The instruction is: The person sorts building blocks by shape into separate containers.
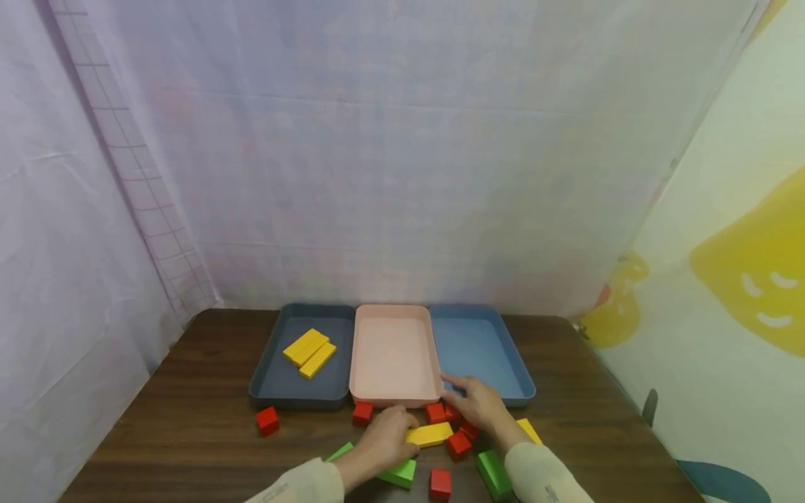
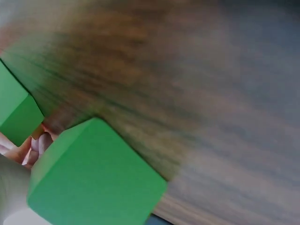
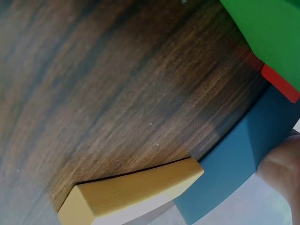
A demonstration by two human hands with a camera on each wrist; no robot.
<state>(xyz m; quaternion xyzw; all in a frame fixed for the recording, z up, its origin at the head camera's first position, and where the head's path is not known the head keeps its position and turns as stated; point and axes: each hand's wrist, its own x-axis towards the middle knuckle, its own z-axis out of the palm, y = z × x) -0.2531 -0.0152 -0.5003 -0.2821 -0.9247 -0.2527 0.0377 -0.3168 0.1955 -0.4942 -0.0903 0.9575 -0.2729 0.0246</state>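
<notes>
Saw the left hand (image 1: 386, 438) pinching one end of a yellow block (image 1: 432, 434), hiding that end under the fingers. Saw the right hand (image 1: 479, 401) holding its fingers out long over some red blocks (image 1: 435, 413), right by the near corners of the pink tray (image 1: 393, 356) and the blue tray (image 1: 481, 349). Could not tell about any touching under there. Found two light green blocks (image 1: 402, 475) partly covered by the left arm (image 1: 353, 467), a dark green block (image 1: 493, 475) partly behind the right sleeve (image 1: 542, 471), and a second yellow block (image 1: 529, 429) half tucked behind that sleeve too.

Further off, spotted three more yellow blocks (image 1: 318, 360) in the dark tray (image 1: 283, 383), a lone red block (image 1: 267, 421) in front of it on the brown table (image 1: 189, 412), and a pale sheet (image 1: 409, 175) behind.

In the left wrist view, saw two green blocks, big and apart, and a tiny bit of fingers (image 2: 45, 141) between. In the right wrist view, saw much more of the second yellow block, just beside the blue tray.
</notes>
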